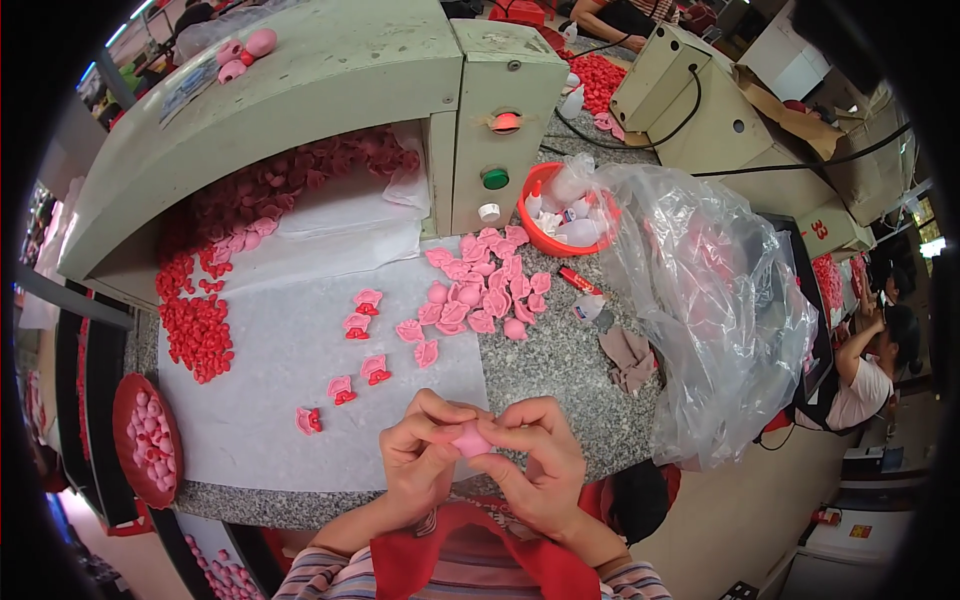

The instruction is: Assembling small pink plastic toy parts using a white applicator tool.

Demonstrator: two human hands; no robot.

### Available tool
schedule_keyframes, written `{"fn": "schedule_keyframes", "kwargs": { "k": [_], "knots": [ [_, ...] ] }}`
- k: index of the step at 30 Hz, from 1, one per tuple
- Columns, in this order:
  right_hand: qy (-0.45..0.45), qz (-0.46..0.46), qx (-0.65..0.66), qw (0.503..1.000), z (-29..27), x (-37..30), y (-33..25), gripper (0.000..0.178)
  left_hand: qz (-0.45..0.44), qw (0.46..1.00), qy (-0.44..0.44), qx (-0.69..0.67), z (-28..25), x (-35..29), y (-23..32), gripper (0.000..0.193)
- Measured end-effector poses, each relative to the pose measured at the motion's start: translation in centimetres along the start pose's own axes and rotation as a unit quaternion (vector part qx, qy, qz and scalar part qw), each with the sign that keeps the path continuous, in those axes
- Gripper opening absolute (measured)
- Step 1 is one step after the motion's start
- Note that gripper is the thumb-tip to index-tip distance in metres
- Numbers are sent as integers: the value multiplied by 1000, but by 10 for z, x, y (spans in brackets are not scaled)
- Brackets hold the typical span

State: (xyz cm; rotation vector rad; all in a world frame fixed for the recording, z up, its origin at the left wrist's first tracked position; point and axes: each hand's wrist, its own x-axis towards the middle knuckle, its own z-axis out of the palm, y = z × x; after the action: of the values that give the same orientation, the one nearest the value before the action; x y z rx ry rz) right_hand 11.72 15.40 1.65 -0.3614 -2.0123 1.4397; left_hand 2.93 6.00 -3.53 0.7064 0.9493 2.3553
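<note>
Both my hands meet at the table's near edge. A small rounded pink piece (470, 440) is pinched between them. My left hand (422, 447) grips its left side with thumb and fingertips, and my right hand (535, 455) holds its right side. Beyond them, on a white paper sheet (250, 440), stand several pink ruffled pieces joined to red ones, such as this pair (309, 420). A heap of loose pink ruffled pieces (485, 285) lies farther back. Small red pieces (197, 335) are piled at the sheet's left side.
A pale green arched machine (290, 75) spans the back left, with pink and red pieces inside. Left stands a red bowl (128, 440) of pink pieces. An orange basket (550, 243) of bottles, a clear plastic bag (710, 330) and a brown cloth (628, 358) are right. People work beyond.
</note>
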Motion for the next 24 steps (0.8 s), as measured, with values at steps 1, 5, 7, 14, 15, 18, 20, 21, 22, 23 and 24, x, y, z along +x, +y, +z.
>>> {"fn": "schedule_keyframes", "kwargs": {
  "k": [1,5,7,14,15,18,20,21,22,23,24],
  "knots": [
    [-1,-9,-14,1000,-1,-1,0,28,-1,1000,-1,0,1,0,0,12],
    [-6,-111,-60,992,0,-1,7,26,-63,991,16,-118,7,1,-1,12],
    [42,-43,-19,998,4,2,-2,24,-111,978,30,-172,6,2,0,13],
    [47,21,31,998,2,-4,7,21,-165,956,26,-243,2,2,2,14],
    [47,21,31,998,2,-3,7,21,-159,958,24,-238,2,2,2,14],
    [68,-11,9,998,3,-1,8,20,-152,960,16,-232,1,2,1,13],
    [70,-35,-13,997,2,0,7,18,-147,962,12,-229,2,3,1,12],
    [70,-35,-13,997,2,0,6,18,-141,964,8,-226,2,3,1,12],
    [70,-42,-18,996,2,0,6,17,-141,964,8,-226,3,3,1,12],
    [71,-48,-22,996,2,0,5,17,-136,965,6,-224,3,3,1,12],
    [71,-48,-21,996,2,0,6,17,-132,966,4,-221,3,3,1,11]
  ]
}}
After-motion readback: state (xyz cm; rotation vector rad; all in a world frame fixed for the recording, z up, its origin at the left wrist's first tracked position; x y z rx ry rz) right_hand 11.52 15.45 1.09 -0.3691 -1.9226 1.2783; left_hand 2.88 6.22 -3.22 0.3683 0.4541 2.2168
